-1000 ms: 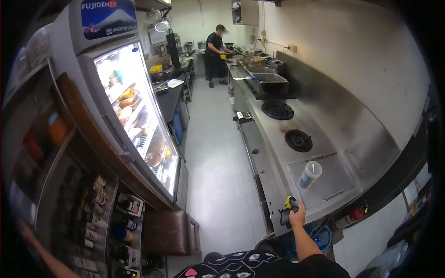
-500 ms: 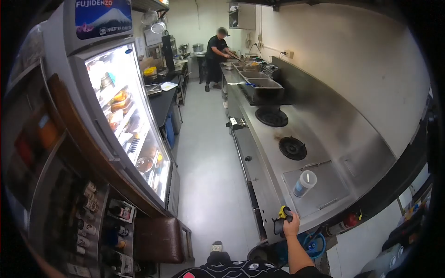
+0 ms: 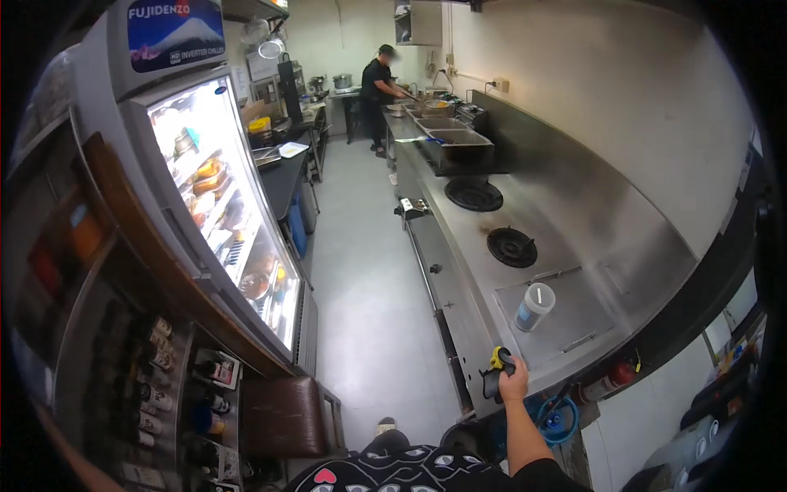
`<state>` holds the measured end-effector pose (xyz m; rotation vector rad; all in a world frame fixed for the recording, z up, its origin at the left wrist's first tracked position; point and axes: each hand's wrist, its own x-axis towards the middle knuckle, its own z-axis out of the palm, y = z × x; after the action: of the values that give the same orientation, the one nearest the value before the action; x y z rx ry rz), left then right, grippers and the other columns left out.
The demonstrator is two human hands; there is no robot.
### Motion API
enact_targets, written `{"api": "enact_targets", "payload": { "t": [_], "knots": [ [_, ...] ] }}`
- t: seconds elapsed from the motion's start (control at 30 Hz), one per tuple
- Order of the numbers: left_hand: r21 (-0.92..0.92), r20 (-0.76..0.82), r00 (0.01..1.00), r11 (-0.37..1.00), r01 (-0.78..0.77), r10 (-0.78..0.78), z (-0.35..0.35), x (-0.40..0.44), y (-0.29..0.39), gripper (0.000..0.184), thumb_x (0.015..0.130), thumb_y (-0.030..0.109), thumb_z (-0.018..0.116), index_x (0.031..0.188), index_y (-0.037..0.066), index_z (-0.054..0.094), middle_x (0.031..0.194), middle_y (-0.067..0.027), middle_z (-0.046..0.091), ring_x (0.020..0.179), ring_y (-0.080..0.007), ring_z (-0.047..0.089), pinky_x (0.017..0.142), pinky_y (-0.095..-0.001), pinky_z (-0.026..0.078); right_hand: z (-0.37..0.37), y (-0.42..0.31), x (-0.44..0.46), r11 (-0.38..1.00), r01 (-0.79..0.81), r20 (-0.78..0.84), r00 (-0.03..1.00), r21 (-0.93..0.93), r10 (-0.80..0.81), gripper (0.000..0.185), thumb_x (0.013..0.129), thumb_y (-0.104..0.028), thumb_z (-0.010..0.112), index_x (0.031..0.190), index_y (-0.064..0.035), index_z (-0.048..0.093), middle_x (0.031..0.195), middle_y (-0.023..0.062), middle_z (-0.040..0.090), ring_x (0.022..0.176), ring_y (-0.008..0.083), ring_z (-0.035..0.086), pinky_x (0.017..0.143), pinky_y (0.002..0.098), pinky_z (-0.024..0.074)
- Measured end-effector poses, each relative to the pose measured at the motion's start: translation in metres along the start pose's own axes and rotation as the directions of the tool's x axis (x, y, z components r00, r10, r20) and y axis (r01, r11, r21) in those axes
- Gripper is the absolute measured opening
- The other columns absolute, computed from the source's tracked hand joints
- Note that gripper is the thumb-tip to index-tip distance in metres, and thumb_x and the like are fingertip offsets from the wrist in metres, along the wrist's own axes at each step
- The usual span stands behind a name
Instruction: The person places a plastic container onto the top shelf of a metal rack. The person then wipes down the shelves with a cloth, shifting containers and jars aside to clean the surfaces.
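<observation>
The hand-held tool (image 3: 492, 382) appears to be plastic with a matt finish. The container (image 3: 535, 307) is of translucent, smooth plastic. The counter (image 3: 570, 234) is smooth sheet metal with a soft, satin sheen; the backsplash (image 3: 590, 193) is similar metal. The burners (image 3: 512, 247) are of dark metal, matt and uneven. The stool (image 3: 283, 414) is covered in leather-like material, moderately glossy. The floor (image 3: 365, 271) is smooth, faintly shiny. The shirt (image 3: 402, 467) is matt cloth; the wall (image 3: 566, 66) is smooth and matt.
</observation>
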<state>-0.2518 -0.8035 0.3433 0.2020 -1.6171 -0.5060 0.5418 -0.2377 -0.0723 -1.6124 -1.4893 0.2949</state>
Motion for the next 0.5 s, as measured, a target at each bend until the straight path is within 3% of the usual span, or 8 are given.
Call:
{"api": "enact_targets", "payload": {
  "t": [0.33, 0.4, 0.47, 0.5],
  "knots": [
    [0.052, 0.01, 1.0, 0.998, -0.03, 0.029, 0.01, 0.003, -0.011, 0.043, 0.083, 0.041, 0.054, 0.101, 0.003, 0.056, 0.082, -0.0247, 0.062, 0.073, -0.0418, 0.062, 0.063, -0.0527, 0.049, -0.002, 0.0, -0.003, 0.999, -0.032, 0.01, 0.999, -0.01, 0.032, 0.039, 0.065, -0.004, 0.055, 0.104, -0.0057, 0.057, 0.106, 0.0167, 0.057, 0.103, 0.0373, 0.052, 0.091, 0.0412, 0.0414],
    [0.053, -0.001, 0.999, 0.998, -0.034, 0.034, 0.004, 0.002, -0.006, 0.042, 0.084, 0.04, 0.053, 0.102, 0.002, 0.056, 0.082, -0.0246, 0.062, 0.074, -0.0415, 0.062, 0.063, -0.0522, 0.049, 0.003, 0.004, 0.0, 0.999, -0.034, 0.01, 0.999, 0.019, 0.034, 0.038, 0.066, -0.004, 0.058, 0.103, -0.0036, 0.058, 0.102, 0.0174, 0.058, 0.1, 0.0363, 0.054, 0.09, 0.0407, 0.0419],
    [0.024, 0.031, 0.999, 0.999, -0.035, 0.034, 0.004, -0.011, 0.019, 0.041, 0.084, 0.039, 0.053, 0.102, 0.002, 0.056, 0.083, -0.024, 0.062, 0.074, -0.0411, 0.062, 0.064, -0.0519, 0.049, 0.021, 0.019, 0.002, 0.986, -0.035, 0.006, 0.999, 0.161, 0.034, 0.039, 0.069, -0.008, 0.061, 0.107, -0.0054, 0.059, 0.108, 0.0162, 0.059, 0.103, 0.0325, 0.055, 0.091, 0.0388, 0.0423],
    [-0.025, 0.067, 0.997, 0.999, -0.039, 0.04, 0.005, -0.03, 0.046, 0.041, 0.085, 0.039, 0.053, 0.103, 0.003, 0.056, 0.084, -0.0237, 0.062, 0.074, -0.0408, 0.062, 0.064, -0.0518, 0.049, -0.001, -0.031, 0.005, 0.965, -0.259, 0.084, 0.962, -0.037, 0.262, 0.041, 0.072, -0.016, 0.063, 0.112, -0.0087, 0.058, 0.114, 0.0144, 0.059, 0.107, 0.0293, 0.055, 0.091, 0.0372, 0.0426]
  ]
}}
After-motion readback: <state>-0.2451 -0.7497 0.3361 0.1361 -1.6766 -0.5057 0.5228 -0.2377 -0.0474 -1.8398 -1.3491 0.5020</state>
